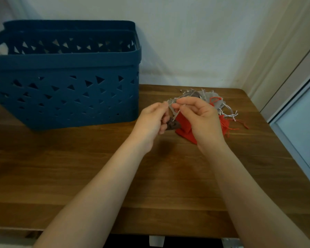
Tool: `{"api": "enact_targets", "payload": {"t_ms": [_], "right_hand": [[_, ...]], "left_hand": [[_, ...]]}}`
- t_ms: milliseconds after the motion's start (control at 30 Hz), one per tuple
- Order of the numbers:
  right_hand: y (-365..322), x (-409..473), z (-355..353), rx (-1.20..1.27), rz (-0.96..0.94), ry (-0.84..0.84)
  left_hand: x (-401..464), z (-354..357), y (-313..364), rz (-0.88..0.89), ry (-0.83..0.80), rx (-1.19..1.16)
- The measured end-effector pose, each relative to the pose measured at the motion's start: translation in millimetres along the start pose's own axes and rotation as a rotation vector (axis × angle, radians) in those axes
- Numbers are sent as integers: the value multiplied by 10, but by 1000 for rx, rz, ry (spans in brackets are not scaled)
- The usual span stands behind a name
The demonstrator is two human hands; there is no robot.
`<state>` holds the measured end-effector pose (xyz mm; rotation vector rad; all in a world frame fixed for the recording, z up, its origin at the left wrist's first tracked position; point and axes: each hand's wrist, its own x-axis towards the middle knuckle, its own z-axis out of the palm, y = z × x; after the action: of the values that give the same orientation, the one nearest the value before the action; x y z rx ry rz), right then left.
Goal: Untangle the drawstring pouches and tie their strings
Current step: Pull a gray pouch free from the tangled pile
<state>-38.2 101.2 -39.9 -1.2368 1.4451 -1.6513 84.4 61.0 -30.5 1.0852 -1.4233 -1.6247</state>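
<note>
A basket (64, 90) is set on the table (150, 185) at the left, against the wall (186, 42). A pile of pouches (211, 104) is laid on the table to the right of the basket, near the far edge. Both hands, left hand (150, 120) and right hand (199, 119), are held side by side in front of the pile, above the table, with a string (174, 114) pinched between them and one pouch (172, 125) hung below.

wooden table (97, 176), blue basket (64, 97) at far left. left hand (150, 120) and right hand (199, 119) pinch a pale string (174, 114) above a dark grey pouch (172, 125). red pouch (183, 129) and tangled pile (218, 106) behind.
</note>
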Motion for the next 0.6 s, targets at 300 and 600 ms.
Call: {"api": "enact_targets", "payload": {"t_ms": [300, 600], "right_hand": [[-69, 33, 28, -257, -74, -292], [-111, 4, 46, -386, -114, -342]], "left_hand": [[28, 18, 96, 310, -52, 658], [92, -94, 0, 410, -109, 743]]}}
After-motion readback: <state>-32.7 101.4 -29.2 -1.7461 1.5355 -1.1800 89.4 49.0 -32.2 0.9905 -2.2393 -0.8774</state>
